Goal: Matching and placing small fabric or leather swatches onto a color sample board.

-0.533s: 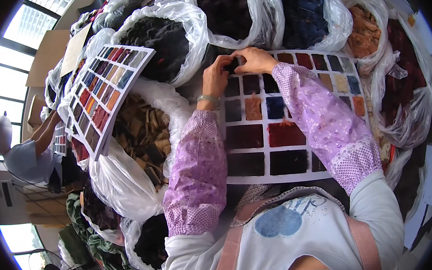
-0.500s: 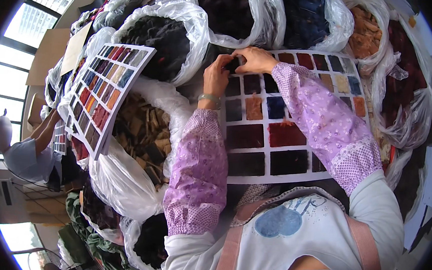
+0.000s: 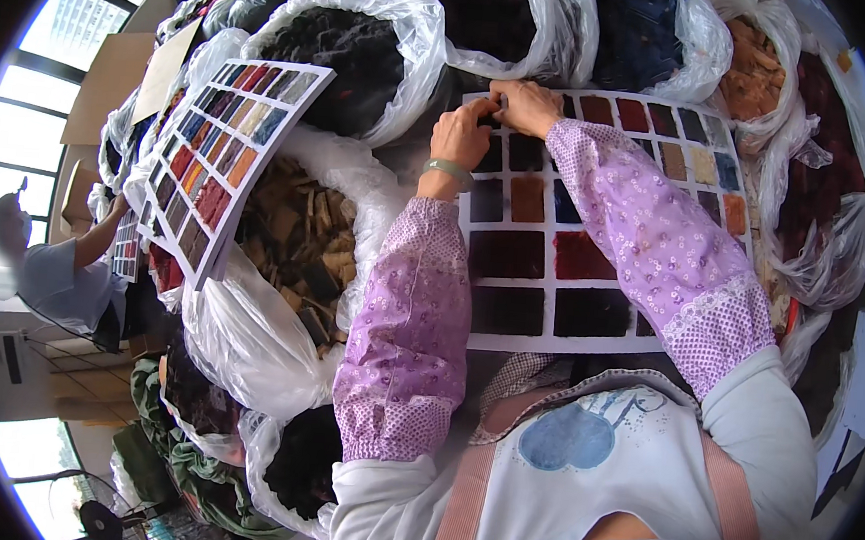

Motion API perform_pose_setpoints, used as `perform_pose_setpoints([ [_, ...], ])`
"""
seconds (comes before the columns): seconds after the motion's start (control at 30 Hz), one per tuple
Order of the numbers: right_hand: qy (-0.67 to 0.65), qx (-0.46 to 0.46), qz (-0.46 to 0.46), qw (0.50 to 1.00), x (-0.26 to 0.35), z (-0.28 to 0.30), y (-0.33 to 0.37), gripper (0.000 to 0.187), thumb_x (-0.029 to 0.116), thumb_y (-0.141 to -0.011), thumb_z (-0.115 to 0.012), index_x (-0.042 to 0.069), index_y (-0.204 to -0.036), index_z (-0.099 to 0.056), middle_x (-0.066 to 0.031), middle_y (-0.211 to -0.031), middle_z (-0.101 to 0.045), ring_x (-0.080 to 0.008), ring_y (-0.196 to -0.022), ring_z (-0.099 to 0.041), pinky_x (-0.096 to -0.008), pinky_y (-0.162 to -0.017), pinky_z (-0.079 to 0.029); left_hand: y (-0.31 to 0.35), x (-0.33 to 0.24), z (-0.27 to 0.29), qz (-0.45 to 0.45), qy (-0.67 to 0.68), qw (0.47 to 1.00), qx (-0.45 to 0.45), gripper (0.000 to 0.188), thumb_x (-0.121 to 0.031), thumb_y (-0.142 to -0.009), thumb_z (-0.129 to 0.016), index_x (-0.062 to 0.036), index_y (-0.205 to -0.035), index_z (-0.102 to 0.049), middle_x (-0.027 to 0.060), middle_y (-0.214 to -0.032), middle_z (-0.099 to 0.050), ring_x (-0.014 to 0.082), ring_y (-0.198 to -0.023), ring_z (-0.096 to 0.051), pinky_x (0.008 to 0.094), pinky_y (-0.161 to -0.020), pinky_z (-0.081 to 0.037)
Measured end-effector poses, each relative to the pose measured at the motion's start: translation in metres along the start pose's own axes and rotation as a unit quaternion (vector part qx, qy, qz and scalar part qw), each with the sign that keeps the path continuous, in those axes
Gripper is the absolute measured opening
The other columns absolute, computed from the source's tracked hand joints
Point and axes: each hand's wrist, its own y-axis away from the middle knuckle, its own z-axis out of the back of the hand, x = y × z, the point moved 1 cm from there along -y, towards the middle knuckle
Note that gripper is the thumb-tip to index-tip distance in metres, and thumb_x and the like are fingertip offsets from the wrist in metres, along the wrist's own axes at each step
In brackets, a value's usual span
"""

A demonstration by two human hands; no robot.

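A white sample board (image 3: pixel 547 286) with rows of plush-looking coloured swatches lies before me. At its far left corner, my left hand (image 3: pixel 458 143) and my right hand (image 3: pixel 528 108) meet with fingers pinched together. A small dark swatch (image 3: pixel 490 120) shows partly between them; the fingers hide most of it. My right forearm, in a purple floral sleeve, crosses over the middle of the board. Dark red swatches (image 3: pixel 584 256), a brown one (image 3: pixel 527 199) and black ones (image 3: pixel 591 312) fill the nearer cells.
Another swatch board (image 3: pixel 223 145) leans tilted on my left. Plastic-lined bags surround me: one with brown pieces (image 3: pixel 299 236), one with black pieces (image 3: pixel 332 62), one with orange-brown pieces (image 3: pixel 750 72). At far left a person (image 3: pixel 71 270) holds a similar board (image 3: pixel 126 249). A fan (image 3: pixel 102 523) stands lower left.
The view has shifted slightly, so the boards and bags sit a little further right and the near ones higher. My hands stay at the board's far left corner; less of the dark swatch shows between them.
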Motion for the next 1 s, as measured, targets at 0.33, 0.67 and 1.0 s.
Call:
perform_pose_setpoints([
  [0.33,-0.041,-0.003,0.182,0.982,0.014,0.038,0.052,0.032,0.03,-0.076,-0.058,0.01,-0.1,-0.06,-0.012,-0.09,-0.058,-0.0257,-0.086,-0.058,-0.0361,-0.076,-0.045,0.184,0.073,0.26,0.249,-0.287,0.77,-0.512,0.047,-0.013,-0.075,-0.063,-0.0065,-0.118,-0.044,0.0201,-0.115,-0.049,0.0309,-0.107,-0.046,0.0414,-0.093,-0.034],
  [0.67,-0.354,0.224,0.188,0.888,0.124,0.005,0.108,0.06,0.049,-0.081,-0.052,0.004,-0.119,-0.045,-0.0108,-0.09,-0.06,-0.0172,-0.077,-0.059,-0.0296,-0.069,-0.047,0.197,0.064,0.252,0.262,0.34,0.759,-0.49,0.028,-0.004,-0.069,-0.057,-0.0041,-0.094,-0.043,0.0018,-0.065,-0.048,0.0057,-0.048,-0.04,0.016,-0.038,-0.029],
  [1.0,-0.584,0.012,-0.096,0.806,0.129,-0.014,0.126,0.044,0.025,-0.079,-0.055,-0.004,-0.11,-0.044,-0.0156,-0.102,-0.052,-0.0205,-0.095,-0.048,-0.0316,-0.082,-0.039,0.209,-0.131,0.043,0.191,0.471,0.757,-0.411,0.021,-0.011,-0.082,-0.054,-0.006,-0.093,-0.038,0.005,-0.078,-0.049,0.0084,-0.059,-0.046,0.0199,-0.052,-0.035],
])
